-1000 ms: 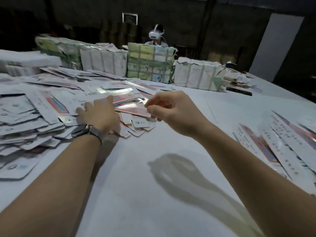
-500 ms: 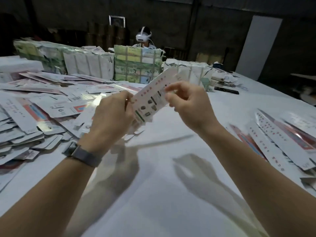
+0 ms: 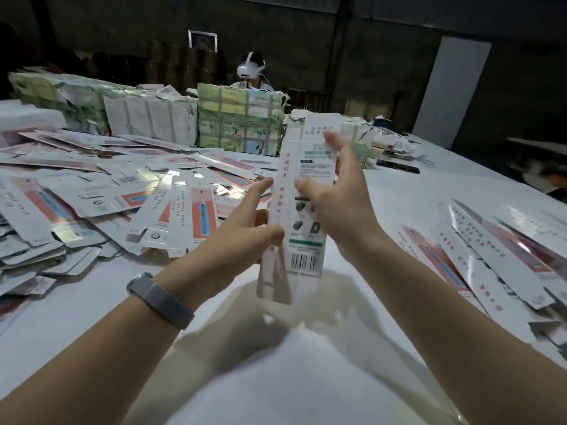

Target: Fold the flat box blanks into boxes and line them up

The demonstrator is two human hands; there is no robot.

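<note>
Two hands hold one long box blank (image 3: 302, 191) upright above the white table (image 3: 399, 191), its barcode end nearest the camera and its far end pointing toward the wrapped bundles (image 3: 239, 118) at the back. The left hand (image 3: 242, 234) grips the blank's left edge low down, thumb and fingers curled against the card, probably to steady it while the panels are pushed out of flat. The right hand (image 3: 334, 204) lies along the right side with its fingers spread and fairly straight, the thumb pressing on the printed face; whether its fingertips hook round the far edge I cannot tell. The blank already shows a side panel with red characters turned at an angle to the front face, so it seems to be opening into a tube, with the end flaps not yet tucked. Held upright, both long edges are within reach for squeezing. A heap of flat blanks (image 3: 122, 191) lies to the left as supply, and a row of finished pieces (image 3: 491, 246) lies on the right
</note>
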